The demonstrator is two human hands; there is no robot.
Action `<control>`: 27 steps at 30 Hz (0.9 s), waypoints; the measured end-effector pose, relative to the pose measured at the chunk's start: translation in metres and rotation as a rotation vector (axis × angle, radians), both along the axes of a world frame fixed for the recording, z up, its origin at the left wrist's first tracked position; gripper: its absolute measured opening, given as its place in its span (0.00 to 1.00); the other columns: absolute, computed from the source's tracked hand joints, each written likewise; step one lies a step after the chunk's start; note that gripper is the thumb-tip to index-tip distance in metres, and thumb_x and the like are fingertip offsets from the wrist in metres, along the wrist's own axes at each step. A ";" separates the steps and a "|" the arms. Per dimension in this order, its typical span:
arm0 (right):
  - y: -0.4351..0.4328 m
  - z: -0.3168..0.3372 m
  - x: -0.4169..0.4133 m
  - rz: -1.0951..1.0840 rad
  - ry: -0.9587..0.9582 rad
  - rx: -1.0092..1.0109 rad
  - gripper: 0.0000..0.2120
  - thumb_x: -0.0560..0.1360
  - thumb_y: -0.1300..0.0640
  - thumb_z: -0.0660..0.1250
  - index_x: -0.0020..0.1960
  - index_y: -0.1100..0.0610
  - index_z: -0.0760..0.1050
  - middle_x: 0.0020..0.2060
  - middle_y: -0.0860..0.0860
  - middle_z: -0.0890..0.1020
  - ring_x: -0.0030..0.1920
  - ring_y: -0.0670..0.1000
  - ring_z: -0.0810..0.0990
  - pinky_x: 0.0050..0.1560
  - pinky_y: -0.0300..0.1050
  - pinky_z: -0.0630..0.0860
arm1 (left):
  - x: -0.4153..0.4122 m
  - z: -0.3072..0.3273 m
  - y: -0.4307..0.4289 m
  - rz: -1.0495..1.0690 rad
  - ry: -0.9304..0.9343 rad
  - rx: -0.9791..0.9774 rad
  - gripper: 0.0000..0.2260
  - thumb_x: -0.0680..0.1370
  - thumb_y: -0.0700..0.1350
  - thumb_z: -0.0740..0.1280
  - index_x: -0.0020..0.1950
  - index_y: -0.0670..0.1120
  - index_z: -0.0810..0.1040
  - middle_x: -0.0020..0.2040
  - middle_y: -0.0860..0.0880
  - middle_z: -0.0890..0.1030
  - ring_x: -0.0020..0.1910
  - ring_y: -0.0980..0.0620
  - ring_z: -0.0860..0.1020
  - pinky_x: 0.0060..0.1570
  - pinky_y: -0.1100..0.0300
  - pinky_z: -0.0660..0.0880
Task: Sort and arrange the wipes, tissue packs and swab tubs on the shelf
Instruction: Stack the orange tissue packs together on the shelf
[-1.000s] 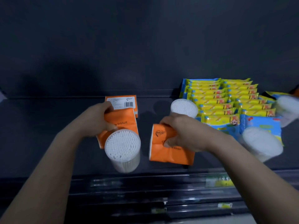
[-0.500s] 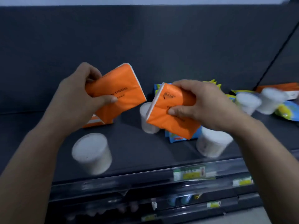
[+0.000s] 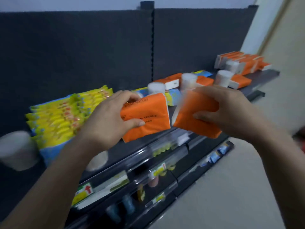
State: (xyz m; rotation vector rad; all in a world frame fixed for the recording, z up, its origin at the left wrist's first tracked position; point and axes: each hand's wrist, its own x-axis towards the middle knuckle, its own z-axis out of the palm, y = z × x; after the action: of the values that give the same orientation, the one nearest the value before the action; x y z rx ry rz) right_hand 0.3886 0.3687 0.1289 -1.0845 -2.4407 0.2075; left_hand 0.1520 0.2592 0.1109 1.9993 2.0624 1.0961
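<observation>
– Holding one orange tissue pack [image 3: 148, 119] in our left hand [image 3: 105, 119], thumb across its face and fingers curled over the top edge; our right hand [image 3: 231, 113] grips a second orange pack [image 3: 194, 116] the same way, though that one is blurred.
– Both ride in the air in front of the shelf [image 3: 267, 74], just beside each other. Why lifted, not slid?
– We reckon it's because swab tubs [image 3: 223, 78] and loose packs clutter the middle stretch; carrying over them avoids knocking a tub.
– And where are we headed?
– Likely the upright row of orange packs [image 3: 244, 62] at the far right end. The yellow wipes [image 3: 66, 116] sit lined up on the left, so tissues belong away from them.
– We'd watch those tubs as we pass: light, tall, easy to tip.
</observation>
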 end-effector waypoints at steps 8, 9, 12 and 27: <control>0.046 -0.023 0.134 -0.232 -0.046 -0.087 0.24 0.67 0.55 0.74 0.62 0.49 0.74 0.52 0.48 0.78 0.52 0.51 0.76 0.51 0.44 0.70 | 0.112 -0.015 0.100 -0.262 0.008 -0.092 0.19 0.67 0.50 0.75 0.54 0.60 0.72 0.49 0.68 0.72 0.49 0.71 0.70 0.47 0.78 0.63; 0.053 -0.025 0.143 -0.252 -0.044 -0.093 0.24 0.67 0.55 0.74 0.62 0.49 0.74 0.53 0.48 0.78 0.53 0.52 0.76 0.53 0.46 0.71 | 0.120 -0.017 0.111 -0.284 0.009 -0.099 0.19 0.67 0.50 0.75 0.54 0.60 0.72 0.50 0.67 0.72 0.50 0.69 0.70 0.48 0.77 0.64; 0.077 -0.030 0.161 -0.299 -0.032 -0.098 0.26 0.68 0.56 0.74 0.64 0.49 0.73 0.55 0.48 0.78 0.55 0.51 0.75 0.56 0.47 0.71 | 0.134 -0.018 0.144 -0.309 0.019 -0.104 0.19 0.67 0.50 0.75 0.53 0.60 0.72 0.50 0.65 0.73 0.51 0.66 0.69 0.50 0.72 0.65; 0.224 -0.019 0.230 -0.474 -0.086 -0.098 0.25 0.70 0.55 0.72 0.66 0.49 0.71 0.57 0.48 0.76 0.56 0.49 0.73 0.51 0.39 0.66 | 0.200 -0.021 0.337 -0.445 -0.051 -0.076 0.19 0.66 0.50 0.75 0.53 0.60 0.73 0.47 0.68 0.72 0.48 0.70 0.70 0.45 0.77 0.64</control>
State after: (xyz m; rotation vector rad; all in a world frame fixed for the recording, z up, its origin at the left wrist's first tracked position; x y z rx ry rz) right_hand 0.6182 0.5924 0.1098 -1.7054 -2.1827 0.1284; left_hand 0.3519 0.5967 0.0895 2.2110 1.4989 0.9495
